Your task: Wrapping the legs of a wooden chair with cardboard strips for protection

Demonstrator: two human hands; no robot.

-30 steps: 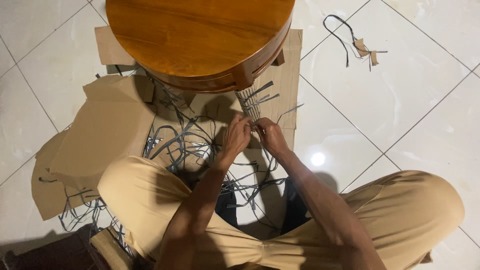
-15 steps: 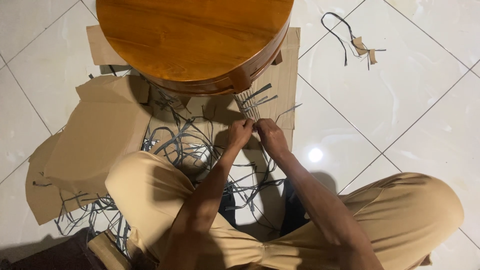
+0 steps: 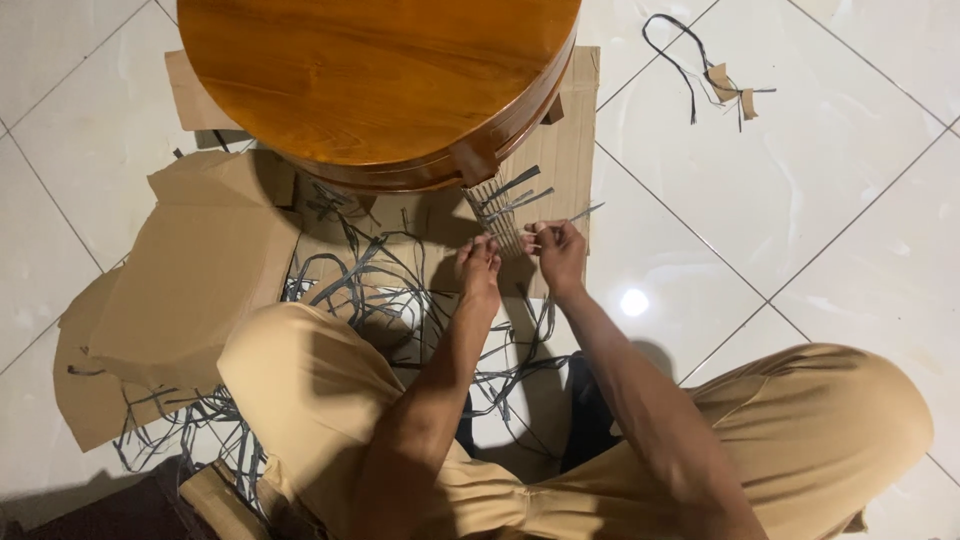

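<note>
A white tiled floor (image 3: 820,220) filled the frame, and a round wooden stool (image 3: 370,80) was seen from above in the upper middle. Flattened cardboard sheets (image 3: 190,290) were spread beneath and to the left of it. Tan trousers (image 3: 800,440) on crossed legs took up the lower part of the picture. Loose grey strips (image 3: 370,290) were scattered over the cardboard in the centre and lower left, and a few more scraps (image 3: 715,80) lay well apart in the upper right.

Just below the stool's rim, a small woven panel (image 3: 500,215) of grey strips was being worked, with free ends fanning out toward the upper right. The left hand (image 3: 480,265) was held against the panel's lower edge, its fingers closed on the weave. The right hand (image 3: 558,250) was pinched shut on a single strip (image 3: 580,213) beside it. Only a short patch appeared woven; judging by the many unused strips, most of the work seemed left undone.
</note>
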